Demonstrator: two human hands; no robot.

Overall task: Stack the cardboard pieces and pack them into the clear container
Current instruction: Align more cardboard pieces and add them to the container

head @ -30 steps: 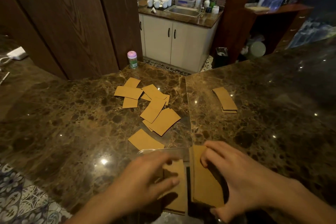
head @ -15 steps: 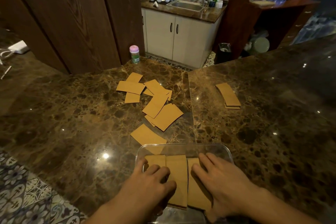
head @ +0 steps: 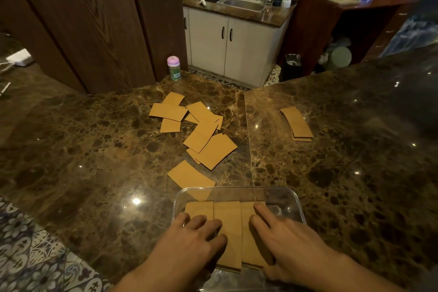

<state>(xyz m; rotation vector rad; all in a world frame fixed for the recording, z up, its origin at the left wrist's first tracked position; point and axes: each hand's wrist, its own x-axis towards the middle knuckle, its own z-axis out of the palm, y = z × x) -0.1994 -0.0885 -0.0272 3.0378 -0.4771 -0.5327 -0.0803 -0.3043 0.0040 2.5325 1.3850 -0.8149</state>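
A clear container (head: 294, 199) stands at the near edge of the marble counter. Inside it, stacks of brown cardboard pieces (head: 228, 232) lie side by side. My left hand (head: 189, 242) rests flat on the left stack, fingers spread. My right hand (head: 284, 237) presses on the right stack, its fingers straight. Several loose cardboard pieces (head: 201, 133) lie scattered in the middle of the counter. One single piece (head: 189, 175) lies just behind the container. A small neat stack (head: 297, 123) sits to the right.
A small jar with a pink lid (head: 173, 68) stands at the counter's far edge beside a dark wooden panel (head: 94, 19). A white adapter (head: 20, 57) lies far left. Beyond are a sink cabinet (head: 237, 38) and shelves.
Both hands have lowered the cardboard stacks into the container and now lie flat on them. The view has tilted so the whole container shows.
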